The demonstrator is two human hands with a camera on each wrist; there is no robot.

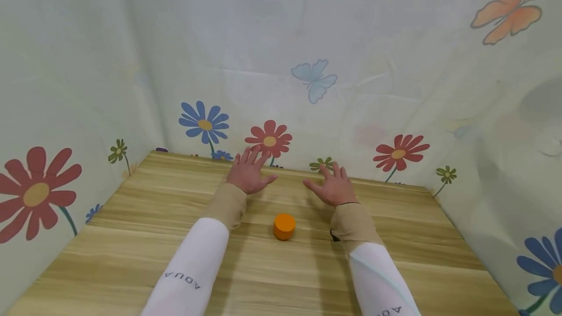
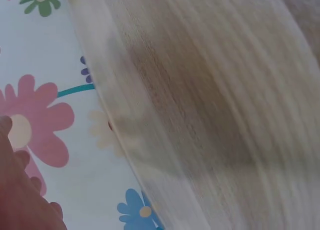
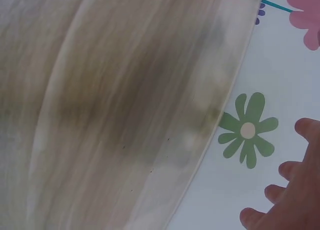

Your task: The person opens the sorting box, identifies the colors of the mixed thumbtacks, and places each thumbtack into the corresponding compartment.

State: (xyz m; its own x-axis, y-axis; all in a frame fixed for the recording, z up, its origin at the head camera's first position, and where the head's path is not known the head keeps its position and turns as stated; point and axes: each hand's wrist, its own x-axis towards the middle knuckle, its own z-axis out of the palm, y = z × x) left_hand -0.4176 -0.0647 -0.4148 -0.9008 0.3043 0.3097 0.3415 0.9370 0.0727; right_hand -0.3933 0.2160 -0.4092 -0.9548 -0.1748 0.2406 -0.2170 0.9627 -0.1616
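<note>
An orange, short cylinder (image 1: 284,227) that looks like a lid or small tub stands on the wooden table, between the two forearms. Beyond it to the left, my left hand (image 1: 249,172) is held over the table with its fingers spread and nothing in it. On the other side my right hand (image 1: 334,187) is likewise spread and holds nothing. Both hands are apart from the orange cylinder. In the left wrist view part of the left hand (image 2: 25,195) shows at the lower left; the right wrist view has fingers of the right hand (image 3: 295,190) at the lower right.
The wood-grain table (image 1: 145,257) ends at a pale curtain (image 1: 263,28) printed with flowers and butterflies, which also runs along both sides. A small dark item (image 1: 335,236) shows beside the right cuff. Both arms wear white sleeves over tan cuffs.
</note>
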